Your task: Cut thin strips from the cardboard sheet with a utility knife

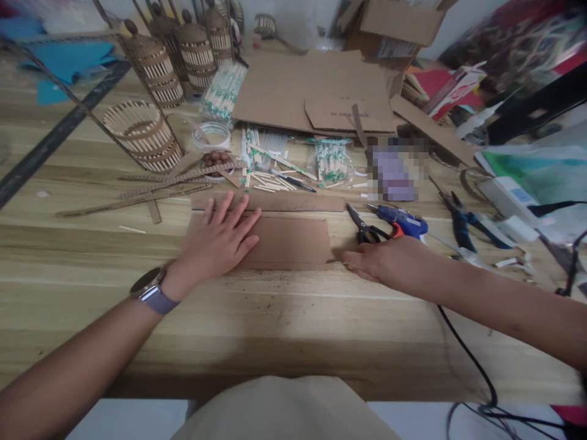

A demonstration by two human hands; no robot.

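My left hand [220, 235] lies flat with fingers spread over a rectangular piece of cardboard [293, 241], a watch on its wrist. The fingertips reach a narrow cardboard strip [298, 202] just beyond the piece. At the lower right corner of the cardboard, my right hand [376, 260] has its fingers pressed together around something thin and dark that I cannot make out. Black-handled scissors [362, 226] lie right beside that hand. Just past it rests a blue glue gun [403, 220].
Wooden sticks [275, 180], a pen [298, 182], a tape roll [211, 135] and a bowl of brown balls [217, 162] lie farther back. A stick basket [144, 137] stands left, large cardboard sheets [293, 85] behind. Pliers [463, 226] and a black cable [472, 354] are right.
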